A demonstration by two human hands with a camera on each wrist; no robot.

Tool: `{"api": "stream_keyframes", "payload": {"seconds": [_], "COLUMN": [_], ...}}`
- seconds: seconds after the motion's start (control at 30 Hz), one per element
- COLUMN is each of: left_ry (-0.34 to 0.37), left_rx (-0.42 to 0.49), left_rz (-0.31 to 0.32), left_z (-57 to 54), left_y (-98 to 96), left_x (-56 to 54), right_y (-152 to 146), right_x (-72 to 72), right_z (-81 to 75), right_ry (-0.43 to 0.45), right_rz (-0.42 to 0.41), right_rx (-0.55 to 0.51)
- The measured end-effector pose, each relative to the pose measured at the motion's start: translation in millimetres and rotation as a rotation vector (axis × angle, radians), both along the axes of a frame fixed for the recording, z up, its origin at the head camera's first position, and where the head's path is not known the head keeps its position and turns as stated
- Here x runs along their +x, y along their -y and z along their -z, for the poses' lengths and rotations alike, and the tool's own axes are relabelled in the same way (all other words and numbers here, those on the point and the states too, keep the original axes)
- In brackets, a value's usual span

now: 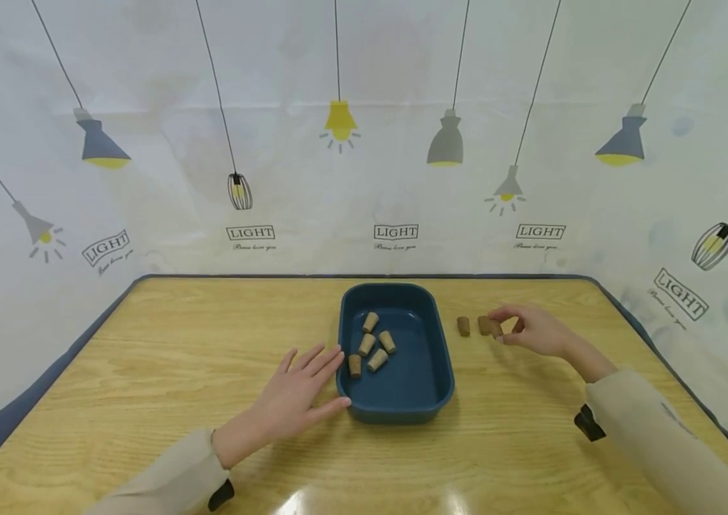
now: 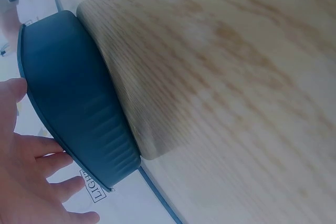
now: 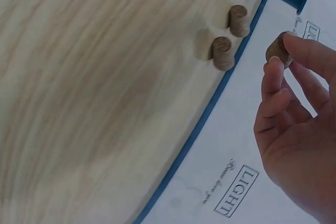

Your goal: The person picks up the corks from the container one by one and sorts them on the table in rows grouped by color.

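Your head view looks forward and down, far enough back to take in your left hand (image 1: 293, 397), your right hand (image 1: 539, 332), the tray (image 1: 412, 365) between them and the backdrop (image 1: 396, 179) beyond. Both wrist views look from close by, tipped sideways: the left faces the tray's outer side, the right your held cork (image 3: 277, 50). All share the tray.

The tray (image 1: 412, 361) is free at right — its wall (image 1: 438, 350) and two corks (image 1: 463, 327) bar low entry there
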State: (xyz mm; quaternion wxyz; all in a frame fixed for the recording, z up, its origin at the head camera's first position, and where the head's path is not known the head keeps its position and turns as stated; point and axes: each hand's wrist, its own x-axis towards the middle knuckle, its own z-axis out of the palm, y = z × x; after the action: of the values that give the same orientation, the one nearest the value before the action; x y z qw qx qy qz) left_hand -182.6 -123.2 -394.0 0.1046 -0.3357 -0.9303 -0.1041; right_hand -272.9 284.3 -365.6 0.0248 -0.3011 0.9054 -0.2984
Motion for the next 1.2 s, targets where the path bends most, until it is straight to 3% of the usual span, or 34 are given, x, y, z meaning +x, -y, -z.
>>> {"api": "stream_keyframes", "payload": {"seconds": [0.63,0.87,1.2], "left_ry": [0.021,0.026,0.027], "left_rx": [-0.01,-0.014,-0.013], "left_rz": [-0.011,-0.011,-0.006], "left_z": [0.3,-0.5,-0.8], "left_y": [-0.5,-0.5,-0.3], "left_x": [-0.1,0.5,0.8], "right_y": [-35.8,-38.5,-33.5], "right_x": [-9.8,-18.7,-28.7], "right_z": [33.5,38.9,42.0], "right_ry": [0.049,0.1,0.096], "right_rz": [0.2,0.273,0.31], "right_rx": [0.002,-0.031,-0.014]}}
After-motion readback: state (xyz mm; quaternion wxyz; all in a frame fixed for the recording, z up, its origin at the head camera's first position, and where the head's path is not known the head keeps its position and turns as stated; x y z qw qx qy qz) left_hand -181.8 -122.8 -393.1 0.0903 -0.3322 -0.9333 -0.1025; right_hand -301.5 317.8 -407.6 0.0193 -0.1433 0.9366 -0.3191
